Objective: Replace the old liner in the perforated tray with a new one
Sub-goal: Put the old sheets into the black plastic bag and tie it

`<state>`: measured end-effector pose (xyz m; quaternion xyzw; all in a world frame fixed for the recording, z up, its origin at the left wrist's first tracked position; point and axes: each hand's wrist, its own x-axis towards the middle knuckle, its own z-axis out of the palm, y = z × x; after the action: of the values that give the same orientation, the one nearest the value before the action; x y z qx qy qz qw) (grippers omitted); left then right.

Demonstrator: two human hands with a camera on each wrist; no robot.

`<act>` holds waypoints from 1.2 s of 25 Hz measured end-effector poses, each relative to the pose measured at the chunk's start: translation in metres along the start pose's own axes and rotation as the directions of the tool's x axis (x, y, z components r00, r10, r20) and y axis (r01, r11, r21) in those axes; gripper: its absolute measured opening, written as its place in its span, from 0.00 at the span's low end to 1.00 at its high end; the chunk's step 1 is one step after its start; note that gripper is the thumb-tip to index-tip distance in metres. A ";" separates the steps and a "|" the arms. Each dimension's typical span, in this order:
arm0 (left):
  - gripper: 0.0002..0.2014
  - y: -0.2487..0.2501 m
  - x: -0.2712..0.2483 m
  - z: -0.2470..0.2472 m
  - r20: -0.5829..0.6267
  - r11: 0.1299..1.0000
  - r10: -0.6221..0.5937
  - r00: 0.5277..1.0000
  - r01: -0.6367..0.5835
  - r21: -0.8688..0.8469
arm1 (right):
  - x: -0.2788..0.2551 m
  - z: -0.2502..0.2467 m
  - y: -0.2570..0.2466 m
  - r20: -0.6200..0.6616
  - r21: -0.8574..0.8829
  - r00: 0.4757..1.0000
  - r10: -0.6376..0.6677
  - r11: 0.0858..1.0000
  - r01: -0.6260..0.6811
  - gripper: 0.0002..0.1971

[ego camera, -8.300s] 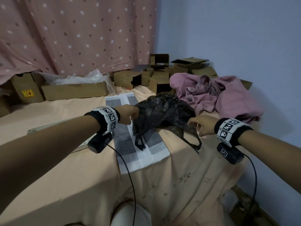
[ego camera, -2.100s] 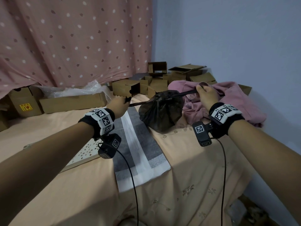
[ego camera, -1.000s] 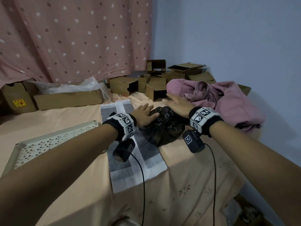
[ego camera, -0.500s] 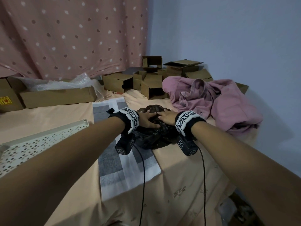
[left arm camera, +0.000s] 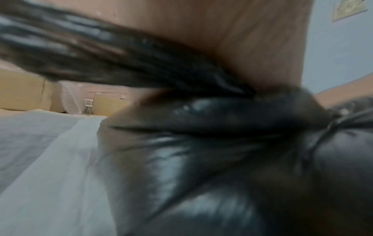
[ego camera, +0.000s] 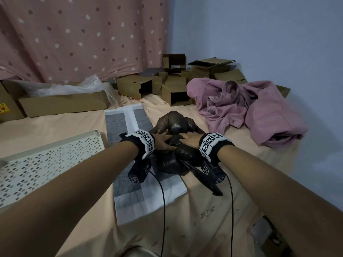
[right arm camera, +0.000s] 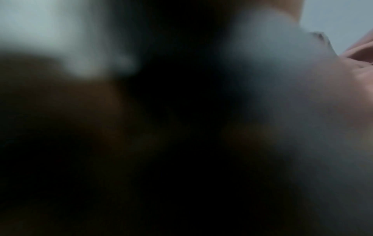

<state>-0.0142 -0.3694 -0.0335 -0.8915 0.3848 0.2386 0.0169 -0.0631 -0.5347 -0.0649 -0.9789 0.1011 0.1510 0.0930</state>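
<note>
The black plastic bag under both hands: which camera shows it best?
The head view: the whole black bag lies partly on the grey-and-white liner, left hand and right hand pressing on it. The left wrist view gives only a blurred close-up of its folds; the right wrist view is dark blur.

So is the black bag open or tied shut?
Shut: the bag is bunched and its neck gathers into a knot in the left wrist view, both hands pressing it.

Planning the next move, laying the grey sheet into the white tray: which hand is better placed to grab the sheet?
Probably the left hand: it presses the black bag right over the grey sheet, nearest the tray.
</note>
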 end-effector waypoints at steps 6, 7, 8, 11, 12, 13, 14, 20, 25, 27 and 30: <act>0.42 -0.015 0.021 0.020 0.041 0.998 0.045 0.998 -0.043 -0.052 | 0.005 0.016 0.002 0.059 0.036 0.998 -0.034 0.999 0.032 0.31; 0.42 -0.017 0.023 0.022 0.039 0.998 0.037 0.999 -0.035 -0.056 | 0.006 0.016 0.002 0.075 0.037 0.997 -0.031 0.999 0.029 0.31; 0.42 -0.018 0.025 0.023 0.040 0.998 0.036 0.999 -0.034 -0.059 | 0.005 0.015 0.002 0.082 0.040 0.996 -0.024 0.999 0.021 0.31; 0.42 -0.016 0.024 0.024 0.029 0.999 0.043 0.999 -0.042 -0.035 | 0.006 0.015 0.002 0.080 0.027 0.996 -0.028 0.999 0.026 0.32; 0.42 -0.016 0.025 0.023 0.028 0.998 0.049 0.998 -0.048 -0.038 | 0.005 0.015 0.001 0.086 0.027 0.996 -0.023 0.999 0.021 0.32; 0.42 -0.016 0.025 0.022 0.029 0.998 0.044 0.999 -0.043 -0.038 | 0.005 0.015 0.001 0.093 0.027 0.995 -0.020 0.999 0.017 0.32; 0.42 -0.016 0.026 0.021 0.033 0.999 0.038 0.999 -0.036 -0.041 | 0.003 0.014 -0.001 0.096 0.029 0.995 -0.021 0.999 0.018 0.32; 0.37 -0.003 0.005 -0.014 0.036 0.996 0.033 0.999 -0.030 -0.081 | -0.028 -0.027 -0.012 0.077 0.091 0.994 -0.081 0.993 0.074 0.27; 0.38 -0.005 -0.023 -0.070 0.049 0.996 0.022 0.999 -0.018 -0.082 | -0.061 -0.087 -0.013 -0.014 0.183 0.996 -0.088 0.979 0.089 0.18; 0.29 -0.003 -0.030 -0.091 -0.054 0.999 0.005 0.999 -0.007 -0.047 | -0.064 -0.106 -0.012 -0.127 0.243 0.989 -0.075 0.964 0.105 0.13; 0.34 -0.002 -0.018 -0.102 -0.219 0.999 -0.014 0.976 0.020 0.025 | -0.053 -0.114 -0.008 -0.270 0.145 0.960 -0.071 0.983 0.113 0.24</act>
<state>0.0183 -0.3776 0.0650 -0.9154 0.3796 0.1336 -0.0112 -0.0790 -0.5422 0.0596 -0.9834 0.0787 0.0063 0.1633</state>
